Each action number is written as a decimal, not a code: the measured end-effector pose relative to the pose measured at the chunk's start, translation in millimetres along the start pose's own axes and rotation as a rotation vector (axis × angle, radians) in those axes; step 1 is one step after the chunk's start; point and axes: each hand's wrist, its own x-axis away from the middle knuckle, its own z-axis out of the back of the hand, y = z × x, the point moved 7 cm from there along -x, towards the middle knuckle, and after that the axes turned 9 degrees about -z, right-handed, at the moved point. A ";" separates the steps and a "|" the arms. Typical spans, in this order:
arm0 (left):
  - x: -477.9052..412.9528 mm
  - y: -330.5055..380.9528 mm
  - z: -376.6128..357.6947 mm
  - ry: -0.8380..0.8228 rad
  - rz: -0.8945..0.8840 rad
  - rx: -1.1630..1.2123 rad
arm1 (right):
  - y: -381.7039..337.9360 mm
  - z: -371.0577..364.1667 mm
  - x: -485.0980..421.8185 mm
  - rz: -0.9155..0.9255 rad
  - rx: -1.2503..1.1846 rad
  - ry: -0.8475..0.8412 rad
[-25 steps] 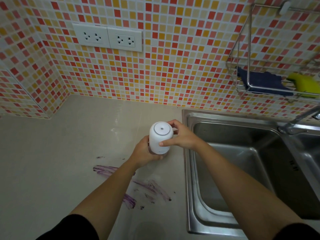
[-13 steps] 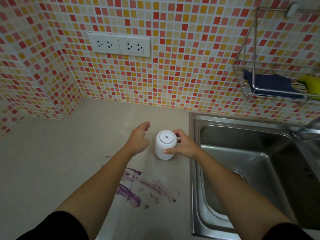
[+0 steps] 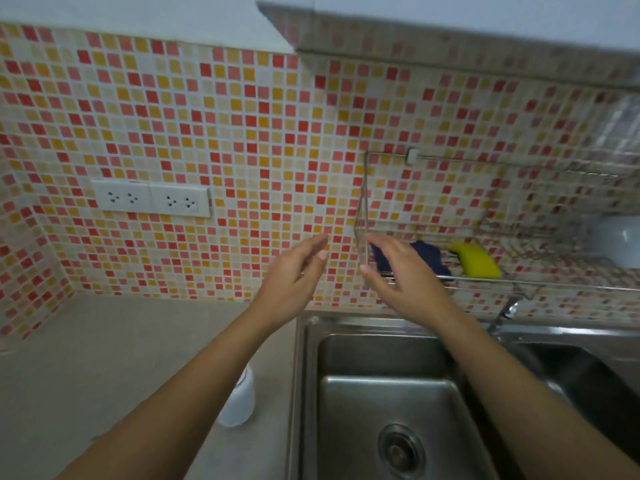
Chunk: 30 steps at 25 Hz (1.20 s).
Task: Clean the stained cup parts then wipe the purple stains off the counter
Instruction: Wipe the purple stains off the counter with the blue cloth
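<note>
The white cup (image 3: pixel 240 401) stands upside down on the beige counter (image 3: pixel 114 358) beside the sink's left rim, partly hidden behind my left forearm. My left hand (image 3: pixel 294 275) is raised in front of the tiled wall, fingers relaxed, holding nothing. My right hand (image 3: pixel 398 271) is raised at the left end of the wire rack (image 3: pixel 519 284), fingers spread and empty, just in front of a dark blue cloth (image 3: pixel 427 258) that lies in the rack. A yellow sponge (image 3: pixel 476 259) lies to the right of the cloth. The purple stains are out of view.
A steel sink (image 3: pixel 391 403) with a drain fills the lower middle; a second basin (image 3: pixel 588 382) lies to its right. A tap (image 3: pixel 507 311) rises behind them. A double socket (image 3: pixel 150 199) sits on the wall. A white bowl (image 3: pixel 620 240) rests at the rack's right end.
Both hands have let go of the cup and risen toward the wire rack. The camera tilted up, so the purple stains have left the view.
</note>
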 end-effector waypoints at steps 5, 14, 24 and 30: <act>-76.9 41.1 -85.3 -0.100 -0.054 -0.108 | 134.5 49.9 -24.6 -0.186 0.247 -0.079; -142.7 -53.3 -184.1 -0.403 0.368 -0.884 | 215.7 22.0 -27.8 -0.392 0.424 -0.476; -155.5 -46.1 -179.8 -0.016 0.466 -0.230 | 213.9 26.4 -26.4 -0.376 0.376 -0.407; -157.8 24.1 -148.9 -0.053 0.237 0.271 | 188.7 63.7 -32.5 -0.425 -0.304 -0.059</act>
